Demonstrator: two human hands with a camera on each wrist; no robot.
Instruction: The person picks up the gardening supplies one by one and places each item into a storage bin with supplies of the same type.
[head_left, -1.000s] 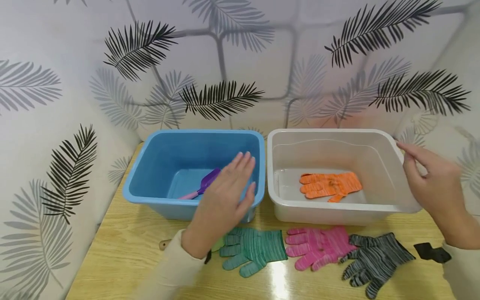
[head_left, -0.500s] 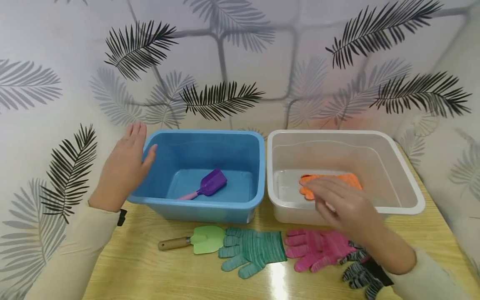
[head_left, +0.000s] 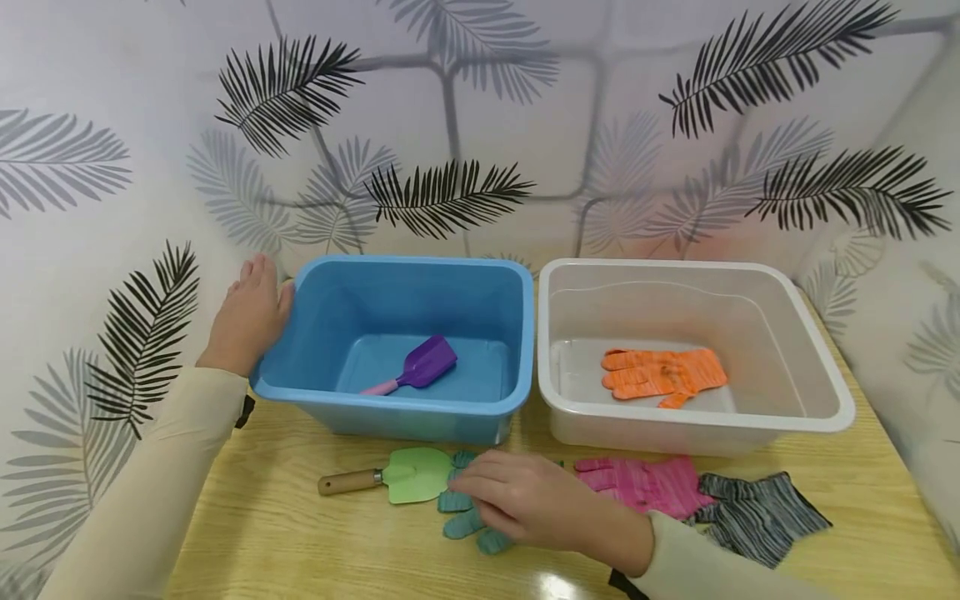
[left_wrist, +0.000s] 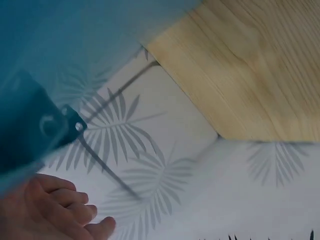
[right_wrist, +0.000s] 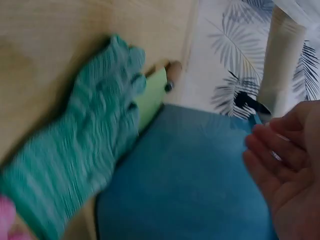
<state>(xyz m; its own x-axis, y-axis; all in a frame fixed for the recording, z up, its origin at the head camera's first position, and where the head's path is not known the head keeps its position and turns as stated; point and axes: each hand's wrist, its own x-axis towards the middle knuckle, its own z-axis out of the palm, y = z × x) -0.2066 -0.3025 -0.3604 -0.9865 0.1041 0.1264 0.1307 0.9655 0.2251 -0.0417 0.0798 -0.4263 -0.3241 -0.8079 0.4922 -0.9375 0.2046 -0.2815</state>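
Observation:
My left hand (head_left: 247,321) rests against the outer left side of a blue plastic basin (head_left: 405,423), its thumb by the rim. In the left wrist view its fingers (left_wrist: 75,205) lie loosely bent beside the basin wall. Over a teal knit glove (head_left: 461,523) hovers my right hand (head_left: 532,500), covering much of it. The right wrist view shows that hand's fingers (right_wrist: 270,150) relaxed, with nothing between them, and the teal glove (right_wrist: 90,125) lying apart from it. Left of this glove is a light-green trowel (head_left: 416,475) with a wooden handle.
A purple scoop (head_left: 430,362) with a pink handle lies in the blue basin. The white basin (head_left: 675,433) beside it holds an orange glove (head_left: 663,372). Pink (head_left: 660,483) and grey-black (head_left: 765,508) gloves lie in front on the wooden table (head_left: 300,550). A leaf-patterned wall stands behind.
My left hand moved from over the blue basin to its left side. My right hand swung left from the white basin's right rim, past the orange glove, to above the teal glove.

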